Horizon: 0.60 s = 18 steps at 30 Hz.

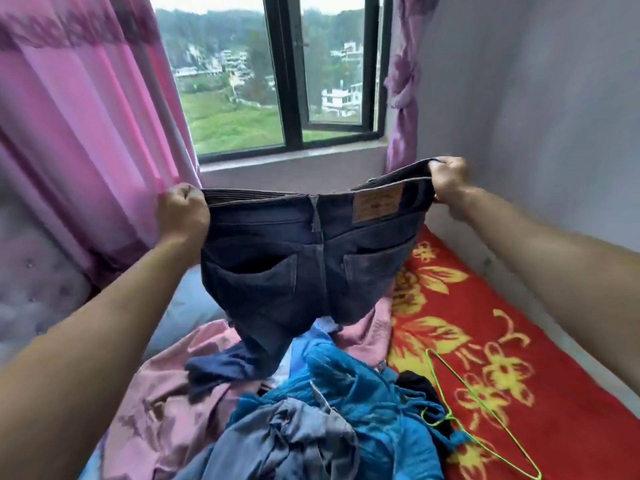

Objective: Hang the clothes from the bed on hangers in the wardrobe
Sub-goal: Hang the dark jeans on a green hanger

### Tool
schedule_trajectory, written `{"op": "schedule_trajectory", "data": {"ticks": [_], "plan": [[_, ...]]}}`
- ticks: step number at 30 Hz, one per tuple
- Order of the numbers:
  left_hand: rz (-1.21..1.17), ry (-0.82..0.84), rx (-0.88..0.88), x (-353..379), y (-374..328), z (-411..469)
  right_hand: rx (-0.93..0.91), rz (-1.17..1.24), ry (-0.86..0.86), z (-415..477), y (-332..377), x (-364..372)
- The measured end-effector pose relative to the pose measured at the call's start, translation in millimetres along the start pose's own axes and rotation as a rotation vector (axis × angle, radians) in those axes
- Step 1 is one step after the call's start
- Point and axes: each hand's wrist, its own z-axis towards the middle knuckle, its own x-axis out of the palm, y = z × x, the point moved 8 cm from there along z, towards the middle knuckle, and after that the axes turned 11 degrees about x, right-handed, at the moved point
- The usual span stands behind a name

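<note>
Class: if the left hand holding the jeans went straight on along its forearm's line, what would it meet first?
Probably the pink curtain, whose edge hangs just beyond the left hand; depth is unclear, so it might instead reach the wall under the window.

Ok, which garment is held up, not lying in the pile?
The dark jeans, waistband gripped by the left hand and right hand; the teal garment lies heaped below.

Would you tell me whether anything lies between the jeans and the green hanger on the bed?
Nothing visible does: the hanger lies uncovered on the red blanket, at the pile's edge. The left hand and right hand hold the jeans.
</note>
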Motion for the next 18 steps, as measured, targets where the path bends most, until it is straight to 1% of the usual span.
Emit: {"op": "schedule_trajectory", "data": {"ticks": [2, 4, 7, 8, 10, 13, 16, 18], "plan": [[-0.054, -0.058, 0.009, -33, -26, 6, -0.004, 0.084, 0.024, -26, 32, -16], [-0.092, -0.091, 0.072, -63, -52, 8, -0.020, 0.189, 0.059, -46, 59, -30], [-0.064, -0.105, 0.168, -103, -93, 3, -0.033, 0.385, 0.115, -72, 92, -48], [-0.043, -0.109, 0.196, -114, -106, -1, -0.031, 0.403, 0.146, -80, 100, -54], [0.006, -0.108, 0.247, -135, -128, -12, -0.052, 0.357, 0.290, -100, 117, -60], [0.094, -0.028, 0.288, -154, -147, -35, -0.105, 0.157, 0.598, -139, 131, -65], [0.161, 0.131, 0.264, -164, -146, -65, -0.117, -0.013, 0.833, -183, 122, -86], [0.072, 0.256, 0.190, -172, -144, -92, -0.134, -0.094, 0.948, -213, 110, -105]]}}
